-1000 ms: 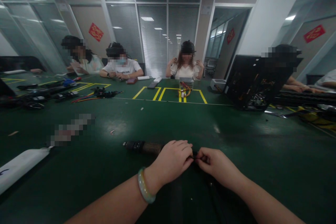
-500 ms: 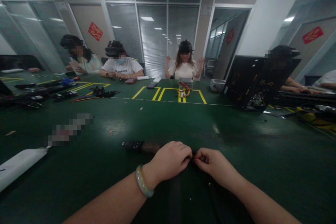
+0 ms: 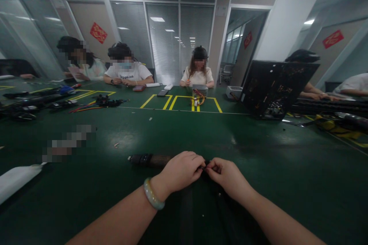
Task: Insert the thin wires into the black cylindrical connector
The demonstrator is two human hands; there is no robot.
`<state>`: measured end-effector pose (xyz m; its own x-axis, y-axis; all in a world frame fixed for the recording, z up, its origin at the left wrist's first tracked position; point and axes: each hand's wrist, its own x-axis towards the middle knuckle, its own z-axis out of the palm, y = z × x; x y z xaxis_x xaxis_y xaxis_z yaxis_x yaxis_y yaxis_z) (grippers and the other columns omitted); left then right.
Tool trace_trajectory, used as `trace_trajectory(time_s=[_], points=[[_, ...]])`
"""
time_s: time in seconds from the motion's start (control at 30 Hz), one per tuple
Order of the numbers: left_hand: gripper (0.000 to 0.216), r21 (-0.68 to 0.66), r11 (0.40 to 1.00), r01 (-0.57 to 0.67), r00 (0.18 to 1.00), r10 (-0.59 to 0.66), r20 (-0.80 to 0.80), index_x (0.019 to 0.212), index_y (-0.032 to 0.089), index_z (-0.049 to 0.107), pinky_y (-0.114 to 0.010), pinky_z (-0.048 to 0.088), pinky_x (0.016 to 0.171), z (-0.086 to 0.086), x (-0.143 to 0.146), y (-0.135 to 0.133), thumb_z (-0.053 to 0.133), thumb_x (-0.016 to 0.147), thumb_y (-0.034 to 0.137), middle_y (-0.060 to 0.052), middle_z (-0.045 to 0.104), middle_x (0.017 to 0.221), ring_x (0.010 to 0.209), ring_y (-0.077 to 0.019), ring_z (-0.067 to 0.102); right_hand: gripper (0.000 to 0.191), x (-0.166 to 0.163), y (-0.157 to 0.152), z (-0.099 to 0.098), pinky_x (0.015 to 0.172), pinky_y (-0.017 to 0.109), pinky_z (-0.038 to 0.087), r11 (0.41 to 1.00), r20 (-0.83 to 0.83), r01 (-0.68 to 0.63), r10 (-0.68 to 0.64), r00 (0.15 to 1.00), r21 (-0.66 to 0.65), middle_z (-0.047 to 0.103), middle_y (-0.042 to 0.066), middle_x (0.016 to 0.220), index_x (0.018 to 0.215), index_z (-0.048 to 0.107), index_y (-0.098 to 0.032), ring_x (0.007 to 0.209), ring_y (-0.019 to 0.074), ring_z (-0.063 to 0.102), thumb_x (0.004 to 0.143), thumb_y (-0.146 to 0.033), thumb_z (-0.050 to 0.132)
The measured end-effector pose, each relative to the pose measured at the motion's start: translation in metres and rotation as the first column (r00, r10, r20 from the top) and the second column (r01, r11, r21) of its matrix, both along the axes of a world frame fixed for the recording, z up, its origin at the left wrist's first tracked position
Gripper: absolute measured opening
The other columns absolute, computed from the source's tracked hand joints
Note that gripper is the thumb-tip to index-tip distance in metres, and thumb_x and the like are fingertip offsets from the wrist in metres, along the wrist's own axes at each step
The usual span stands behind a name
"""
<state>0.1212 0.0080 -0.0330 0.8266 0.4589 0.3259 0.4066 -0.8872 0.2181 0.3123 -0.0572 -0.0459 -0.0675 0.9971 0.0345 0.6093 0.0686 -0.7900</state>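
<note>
My left hand (image 3: 181,170), with a pale green bangle (image 3: 151,199) on its wrist, is closed in a pinch near the front of the green table (image 3: 258,153). My right hand (image 3: 225,176) is closed in a pinch too, fingertips meeting the left's. Between them is a small dark part I cannot make out. A dark cylindrical object (image 3: 149,159) lies just left of my left hand and runs behind it. Dark straps or cables (image 3: 186,214) lie under my wrists.
Several people sit around the far side and the right. A black open computer case (image 3: 273,90) stands at the right. Cables and tools (image 3: 106,102) lie at the left, a small box with wires (image 3: 198,95) at the far centre, a white sheet (image 3: 17,178) at the near left.
Both hands stay pinched together at the same spot. The view has shifted slightly. The person at the far centre has lowered their raised hands to the table.
</note>
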Motion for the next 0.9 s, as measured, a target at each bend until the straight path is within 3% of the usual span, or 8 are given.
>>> trace_trajectory(time_s=[0.53,0.9], points=[[0.013,0.025,0.997,0.078,0.997,-0.078,-0.020,0.098,0.020,0.060,-0.034,0.046,0.085,0.004,-0.003,-0.001,0.060,0.086,0.015,-0.002,0.065,0.095,0.092,-0.0190,0.060,0.009,0.007,-0.001,0.002,0.054,0.019,0.039,0.998,0.056,-0.057,0.058,0.997,-0.013,0.066,-0.003,0.071,0.081,0.066,-0.019,0.064,0.0131,0.059,0.087,-0.024,0.060],[0.016,-0.019,0.999,-0.033,0.999,0.032,-0.009,0.101,0.020,0.056,-0.035,0.045,0.086,0.007,-0.001,-0.012,0.062,0.087,0.017,-0.002,0.064,0.098,0.093,-0.0194,0.060,0.008,0.008,-0.002,0.002,0.054,0.019,0.039,0.998,0.034,-0.066,0.067,0.997,-0.022,0.064,-0.003,0.070,0.081,0.064,-0.019,0.063,0.0125,0.058,0.087,-0.021,0.059]])
